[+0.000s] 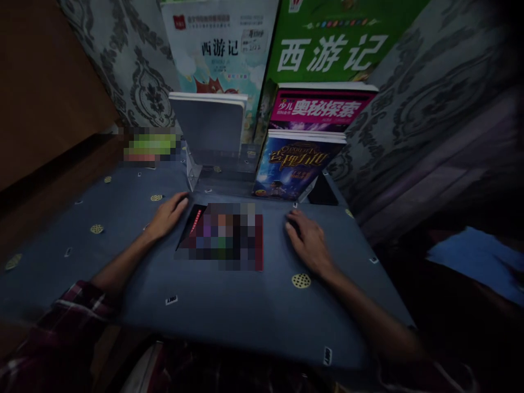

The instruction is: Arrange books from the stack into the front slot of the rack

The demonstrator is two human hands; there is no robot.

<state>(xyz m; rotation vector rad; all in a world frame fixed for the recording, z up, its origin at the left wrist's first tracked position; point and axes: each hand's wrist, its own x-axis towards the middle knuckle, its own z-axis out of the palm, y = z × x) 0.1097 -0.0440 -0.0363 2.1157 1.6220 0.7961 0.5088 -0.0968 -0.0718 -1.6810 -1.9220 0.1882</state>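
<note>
On the table lies a flat book or booklet (258, 240) with a dark cover and a red edge; most of its cover is blurred into blocks. My left hand (167, 215) rests on the tabletop at its left side, holding nothing, fingers stretched out. To the right of the book, apart from it, my right hand (309, 240) lies on the table with thumb and fingers loosely apart and nothing in it. Behind the hands, a blue-covered book (292, 166) leans in a clear stand (194, 177), in front of a magenta-covered book (321, 109).
A pale-backed book (213, 128) stands at the stand's left side. Taller at the back are a light blue book (221, 33) and a green book (331, 49). A blurred green item (151, 144) lies at the back left of the patterned blue tablecloth (229, 311).
</note>
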